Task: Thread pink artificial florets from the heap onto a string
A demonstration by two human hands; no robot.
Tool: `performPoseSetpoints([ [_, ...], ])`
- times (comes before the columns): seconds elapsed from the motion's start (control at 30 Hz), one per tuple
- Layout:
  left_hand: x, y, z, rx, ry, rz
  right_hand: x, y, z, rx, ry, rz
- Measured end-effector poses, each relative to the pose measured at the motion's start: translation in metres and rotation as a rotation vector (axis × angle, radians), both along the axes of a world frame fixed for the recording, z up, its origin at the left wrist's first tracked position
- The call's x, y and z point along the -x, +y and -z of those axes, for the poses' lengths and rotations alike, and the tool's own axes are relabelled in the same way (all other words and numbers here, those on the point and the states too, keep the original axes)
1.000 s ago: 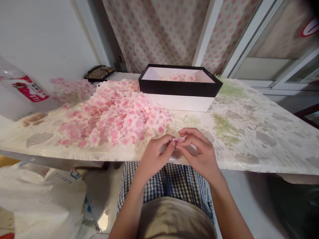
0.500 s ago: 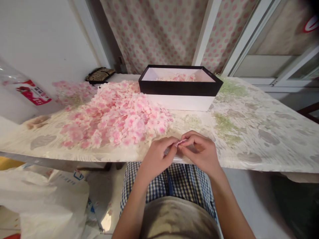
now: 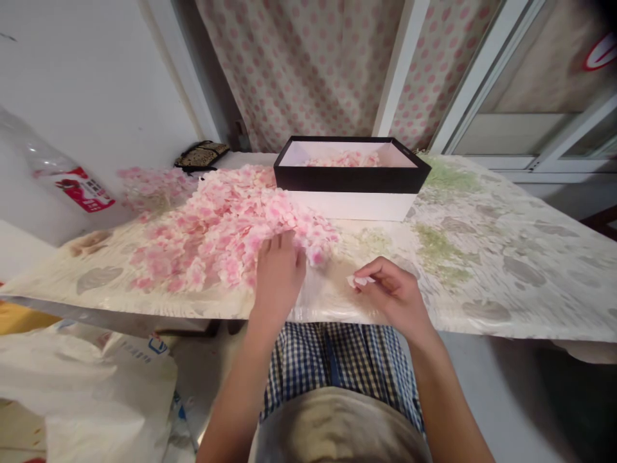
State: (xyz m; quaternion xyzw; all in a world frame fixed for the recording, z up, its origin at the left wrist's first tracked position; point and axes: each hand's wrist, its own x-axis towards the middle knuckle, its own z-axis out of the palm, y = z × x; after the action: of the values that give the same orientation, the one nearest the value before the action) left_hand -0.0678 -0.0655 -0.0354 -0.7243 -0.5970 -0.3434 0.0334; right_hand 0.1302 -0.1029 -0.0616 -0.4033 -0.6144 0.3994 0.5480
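A wide heap of pink and white artificial flowers (image 3: 216, 225) lies on the table to the left of the middle. At its near right edge, my left hand (image 3: 279, 267) reaches in with the fingers extended forward, touching the blossoms; the fingertips are partly hidden among them. My right hand (image 3: 393, 289) is over the table's front edge, thumb and fingers pinched on a small pale pink artificial flower (image 3: 357, 281). Behind the hands stands an open white box with a black rim (image 3: 351, 180), with more pink flowers (image 3: 344, 159) inside.
A patterned cover spreads over the table (image 3: 482, 270). At the left are a clear plastic bottle with a red label (image 3: 80, 186) and a dark patterned pouch (image 3: 201, 156). A white plastic bag (image 3: 96, 386) sits below the table. A dotted curtain (image 3: 308, 71) hangs behind.
My left hand has parted from the right and moved left and forward to the flower heap. The right hand keeps its pinch on the small flower, near the same place.
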Motion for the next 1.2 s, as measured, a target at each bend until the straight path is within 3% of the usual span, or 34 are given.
performPoseSetpoints([
  [0.1, 0.003, 0.013, 0.0, 0.022, 0.023, 0.028, 0.002, 0.0, 0.001, 0.052, 0.042, 0.015],
  [0.27, 0.007, 0.015, 0.005, -0.025, -0.132, 0.033, 0.007, 0.0, -0.001, 0.067, 0.107, 0.045],
  [0.4, 0.007, 0.007, 0.003, -0.041, -0.476, 0.217, 0.007, -0.002, 0.0, 0.055, 0.076, 0.024],
  [0.53, -0.002, -0.003, 0.001, 0.014, -0.574, 0.372, 0.003, -0.002, -0.001, -0.116, -0.07, 0.035],
  [0.67, -0.012, -0.011, 0.003, 0.143, -0.586, 0.539, 0.0, 0.001, -0.004, -0.31, -0.177, -0.011],
  [0.83, -0.015, -0.015, 0.008, 0.22, -0.59, 0.711, 0.002, 0.002, -0.004, -0.317, -0.187, -0.009],
  [1.0, -0.014, -0.017, 0.009, 0.278, -0.55, 0.762, 0.005, -0.001, -0.001, -0.327, -0.241, 0.051],
  [1.2, -0.012, -0.019, 0.007, 0.219, -0.397, 0.753, 0.007, -0.002, -0.002, -0.34, -0.269, 0.08],
])
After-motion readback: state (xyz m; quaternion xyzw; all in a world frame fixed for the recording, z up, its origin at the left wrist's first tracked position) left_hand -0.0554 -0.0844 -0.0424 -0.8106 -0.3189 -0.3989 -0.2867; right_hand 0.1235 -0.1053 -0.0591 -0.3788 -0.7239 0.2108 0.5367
